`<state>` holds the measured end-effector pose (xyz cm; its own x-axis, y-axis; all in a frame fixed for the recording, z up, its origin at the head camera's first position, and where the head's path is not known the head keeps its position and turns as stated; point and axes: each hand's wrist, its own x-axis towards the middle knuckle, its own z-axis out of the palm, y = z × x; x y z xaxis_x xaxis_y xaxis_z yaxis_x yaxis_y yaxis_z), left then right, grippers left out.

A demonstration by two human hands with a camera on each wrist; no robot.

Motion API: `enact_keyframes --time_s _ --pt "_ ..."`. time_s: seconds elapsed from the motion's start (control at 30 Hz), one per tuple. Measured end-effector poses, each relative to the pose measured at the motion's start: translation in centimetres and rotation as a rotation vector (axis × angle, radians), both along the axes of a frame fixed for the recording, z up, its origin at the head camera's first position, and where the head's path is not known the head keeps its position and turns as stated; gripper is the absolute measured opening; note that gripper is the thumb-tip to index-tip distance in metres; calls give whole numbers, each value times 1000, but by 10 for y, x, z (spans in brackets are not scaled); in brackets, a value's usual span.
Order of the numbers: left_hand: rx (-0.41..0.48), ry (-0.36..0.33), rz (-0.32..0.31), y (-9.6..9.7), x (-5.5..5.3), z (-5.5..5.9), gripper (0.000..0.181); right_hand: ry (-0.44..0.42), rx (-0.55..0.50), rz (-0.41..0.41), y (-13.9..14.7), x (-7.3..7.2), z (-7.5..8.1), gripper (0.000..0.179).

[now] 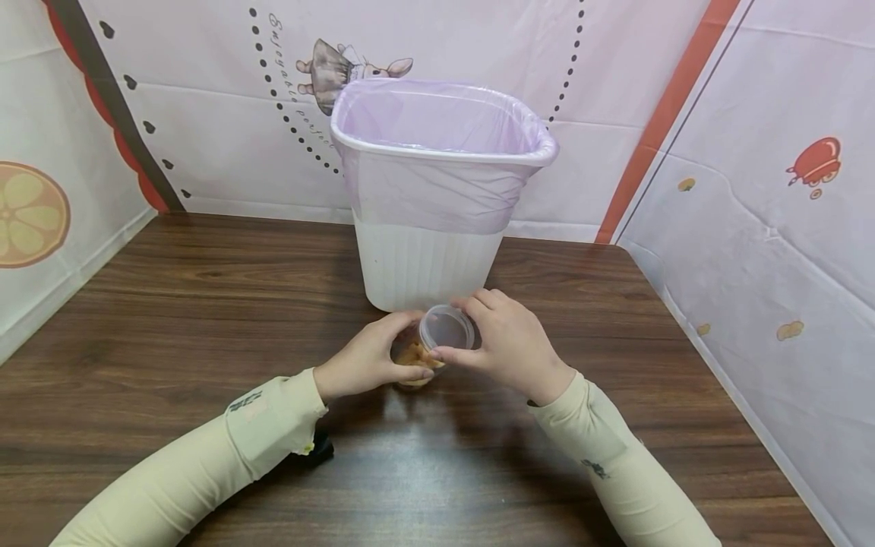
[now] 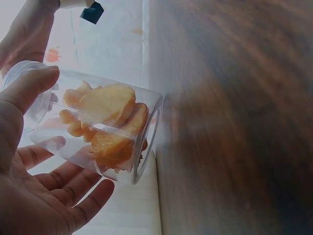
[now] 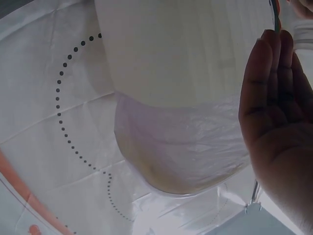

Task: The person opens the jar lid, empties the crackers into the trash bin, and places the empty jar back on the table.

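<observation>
A clear jar [image 2: 73, 122] stands on the table in front of the bin, with yellow-orange chunks [image 2: 115, 122] at its bottom. My left hand [image 1: 369, 358] holds the jar from the left, thumb on the near side and fingers round the far side. The right hand [image 1: 509, 342] grips a round translucent lid [image 1: 447, 328] at the jar's mouth, between thumb and fingers. Whether the lid is seated or loose I cannot tell. In the right wrist view, the fingers [image 3: 274, 83] partly hide a clear rim at the right edge.
Behind the hands stands a white bin [image 1: 431, 262] with a translucent purple bag [image 1: 437, 194] folded over its rim. A small black object [image 1: 317, 452] shows beside the left sleeve. Printed cloth [image 1: 225, 68] hangs along the back and sides of the brown wooden table [image 1: 205, 304].
</observation>
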<state>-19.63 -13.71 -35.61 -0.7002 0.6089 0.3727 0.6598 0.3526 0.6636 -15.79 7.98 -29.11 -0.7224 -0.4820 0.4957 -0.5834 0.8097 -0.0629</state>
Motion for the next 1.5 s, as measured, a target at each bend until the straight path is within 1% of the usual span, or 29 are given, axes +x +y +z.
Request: enact_keyframes --time_s 0.13,0.23,0.4,0.57,0.67,1.0,1.33,1.5 --pt "0 5 -6 0 0 0 63 27 -13 -17 -2 1 -3 60" --pt "1 0 -9 0 1 1 63 29 -19 -8 -2 1 -3 58" --pt "4 -9 -13 0 2 2 64 2 -22 43 -2 2 -1 54" --pt "-7 -23 -9 0 1 1 64 -49 -13 85 0 1 2 57" --pt "-2 -30 -14 0 1 1 64 -66 -11 105 2 1 3 58" --pt "1 -17 -19 0 2 2 65 -101 -14 182 8 -1 5 60" --pt "-14 -13 -7 0 2 2 66 -100 8 251 11 -4 6 58" --pt "-9 -8 -11 0 2 2 66 -110 16 280 13 -5 7 57"
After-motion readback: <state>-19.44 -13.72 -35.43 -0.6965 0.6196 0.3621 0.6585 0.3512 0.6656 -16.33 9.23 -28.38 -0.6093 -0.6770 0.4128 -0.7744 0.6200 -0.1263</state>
